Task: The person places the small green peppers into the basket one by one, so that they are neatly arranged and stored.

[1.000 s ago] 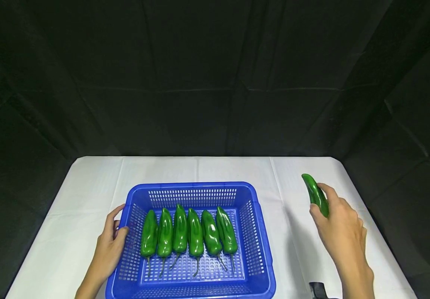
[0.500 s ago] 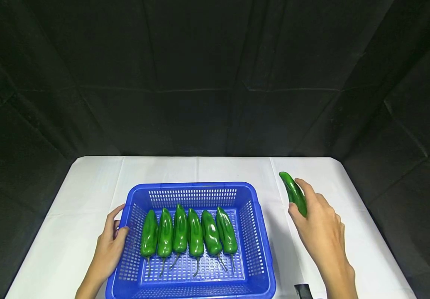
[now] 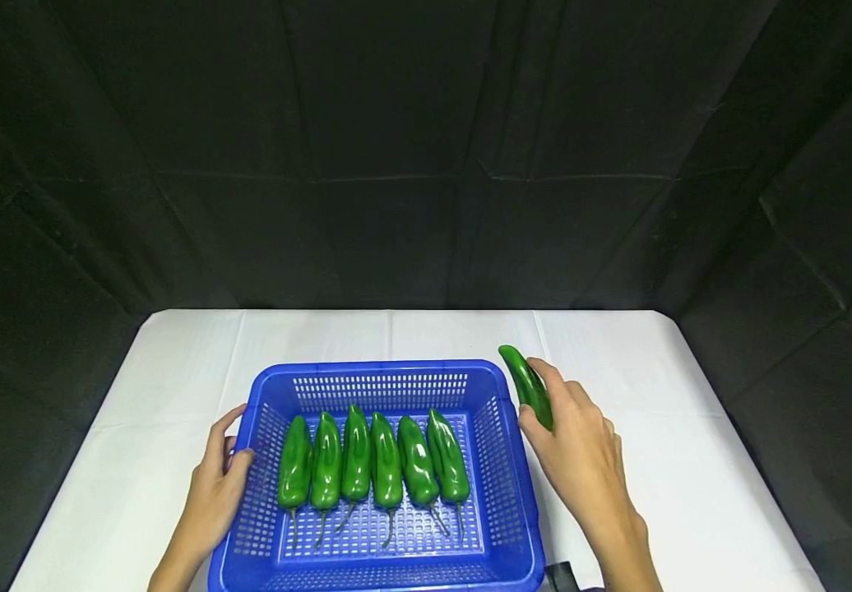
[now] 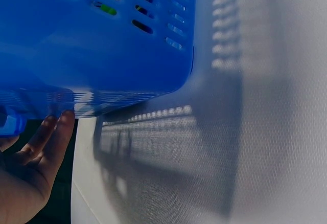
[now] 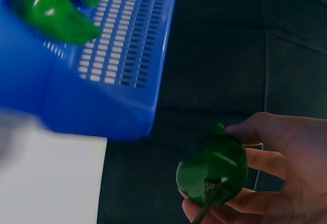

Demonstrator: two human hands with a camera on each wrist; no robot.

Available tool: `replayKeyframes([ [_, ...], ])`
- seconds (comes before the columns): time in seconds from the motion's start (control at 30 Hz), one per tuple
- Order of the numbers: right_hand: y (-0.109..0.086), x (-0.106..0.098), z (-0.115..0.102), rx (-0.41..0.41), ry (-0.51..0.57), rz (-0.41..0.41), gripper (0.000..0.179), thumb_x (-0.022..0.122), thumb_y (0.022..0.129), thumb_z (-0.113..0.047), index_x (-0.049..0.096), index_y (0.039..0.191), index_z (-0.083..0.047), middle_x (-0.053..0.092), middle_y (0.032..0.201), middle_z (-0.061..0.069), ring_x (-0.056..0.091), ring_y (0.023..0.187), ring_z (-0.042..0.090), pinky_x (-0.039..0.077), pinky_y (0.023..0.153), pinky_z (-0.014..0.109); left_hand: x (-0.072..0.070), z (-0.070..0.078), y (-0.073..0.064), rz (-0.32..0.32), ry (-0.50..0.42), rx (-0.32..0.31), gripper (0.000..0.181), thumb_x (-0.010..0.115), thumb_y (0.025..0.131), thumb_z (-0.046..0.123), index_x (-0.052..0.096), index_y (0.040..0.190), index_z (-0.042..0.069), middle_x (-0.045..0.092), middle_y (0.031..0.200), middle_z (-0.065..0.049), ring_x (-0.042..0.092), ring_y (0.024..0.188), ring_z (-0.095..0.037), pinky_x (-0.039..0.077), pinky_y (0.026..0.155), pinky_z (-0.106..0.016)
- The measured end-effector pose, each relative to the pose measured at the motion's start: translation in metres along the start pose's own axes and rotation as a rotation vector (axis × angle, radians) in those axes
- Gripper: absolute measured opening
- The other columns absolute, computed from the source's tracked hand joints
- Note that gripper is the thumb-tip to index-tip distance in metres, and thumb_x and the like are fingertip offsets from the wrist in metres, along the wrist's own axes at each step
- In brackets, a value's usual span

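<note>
A long green chili pepper (image 3: 525, 386) is in my right hand (image 3: 581, 444), pinched between thumb and fingers at the basket's right rim. The right wrist view shows this pepper (image 5: 212, 168) stem-end first, with its stem hanging down and the fingers behind it. At the left side of the blue plastic basket (image 3: 389, 372), my left hand (image 3: 215, 481) holds the rim, thumb on top and fingers against the outer wall. In the left wrist view the fingertips (image 4: 65, 119) meet the perforated wall. Several green chili peppers (image 3: 386, 460) lie side by side inside, stems toward me.
White cloth (image 3: 692, 460) covers the table under the basket. Dark fabric (image 3: 426, 164) hangs behind and along both sides. A small black piece (image 3: 562, 575), part of the wrist gear, shows beside my right wrist.
My right hand has moved left with the chili pepper, from the right part of the table to the basket's right rim. Left hand, basket and the peppers inside look unchanged.
</note>
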State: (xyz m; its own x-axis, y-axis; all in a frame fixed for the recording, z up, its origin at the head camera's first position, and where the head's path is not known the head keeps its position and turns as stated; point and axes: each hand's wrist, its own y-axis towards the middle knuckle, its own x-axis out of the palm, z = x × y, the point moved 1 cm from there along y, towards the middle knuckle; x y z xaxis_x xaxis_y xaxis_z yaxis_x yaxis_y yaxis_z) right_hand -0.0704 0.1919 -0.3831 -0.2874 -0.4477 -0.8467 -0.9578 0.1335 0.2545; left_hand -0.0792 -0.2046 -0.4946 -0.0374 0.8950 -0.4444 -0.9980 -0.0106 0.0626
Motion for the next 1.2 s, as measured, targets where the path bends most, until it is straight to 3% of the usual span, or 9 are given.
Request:
replayKeyframes([
  [0.37, 0.005, 0.022, -0.019, -0.006, 0.109, -0.15, 0.051, 0.064, 0.09, -0.015, 0.053, 0.14, -0.02, 0.062, 0.091, 0.011, 0.056, 0.067, 0.022, 0.041, 0.049, 0.032, 0.0, -0.001, -0.001, 0.0, 0.001, -0.007, 0.056, 0.04, 0.102, 0.004, 0.026, 0.155, 0.019, 0.064, 0.117, -0.019, 0.066, 0.08, -0.021, 0.055, 0.056, -0.031],
  [0.6, 0.006, 0.035, -0.028, 0.024, 0.132, -0.259, 0.051, 0.066, 0.09, -0.01, 0.051, 0.139, -0.011, 0.059, 0.086, 0.01, 0.053, 0.062, 0.021, 0.042, 0.048, 0.031, 0.0, 0.001, -0.001, -0.002, -0.005, -0.014, 0.056, 0.04, 0.102, 0.004, 0.027, 0.155, 0.018, 0.064, 0.117, -0.019, 0.066, 0.081, -0.022, 0.055, 0.056, -0.031],
  [0.93, 0.007, 0.056, -0.03, 0.041, 0.129, -0.361, 0.029, 0.066, 0.088, -0.004, 0.045, 0.107, -0.007, 0.048, 0.07, 0.006, 0.047, 0.057, 0.021, 0.038, 0.046, 0.032, 0.0, 0.002, 0.0, -0.013, -0.001, -0.033, 0.056, 0.04, 0.102, 0.005, 0.025, 0.155, 0.018, 0.063, 0.117, -0.02, 0.065, 0.08, -0.021, 0.054, 0.056, -0.031],
  [1.03, 0.008, 0.063, -0.032, 0.041, 0.09, -0.389, 0.031, 0.067, 0.088, -0.003, 0.045, 0.109, -0.004, 0.051, 0.069, 0.009, 0.049, 0.055, 0.022, 0.04, 0.046, 0.033, 0.0, 0.001, 0.001, -0.016, -0.003, -0.039, 0.056, 0.039, 0.102, 0.005, 0.025, 0.155, 0.018, 0.062, 0.118, -0.02, 0.065, 0.08, -0.022, 0.055, 0.056, -0.031],
  [1.2, 0.01, 0.072, -0.035, 0.03, 0.03, -0.42, 0.049, 0.072, 0.084, -0.001, 0.046, 0.125, 0.005, 0.061, 0.075, 0.02, 0.057, 0.056, 0.027, 0.046, 0.047, 0.036, 0.0, 0.002, 0.0, -0.013, 0.007, -0.034, 0.056, 0.039, 0.103, 0.006, 0.025, 0.155, 0.019, 0.063, 0.116, -0.019, 0.064, 0.08, -0.022, 0.054, 0.056, -0.031],
])
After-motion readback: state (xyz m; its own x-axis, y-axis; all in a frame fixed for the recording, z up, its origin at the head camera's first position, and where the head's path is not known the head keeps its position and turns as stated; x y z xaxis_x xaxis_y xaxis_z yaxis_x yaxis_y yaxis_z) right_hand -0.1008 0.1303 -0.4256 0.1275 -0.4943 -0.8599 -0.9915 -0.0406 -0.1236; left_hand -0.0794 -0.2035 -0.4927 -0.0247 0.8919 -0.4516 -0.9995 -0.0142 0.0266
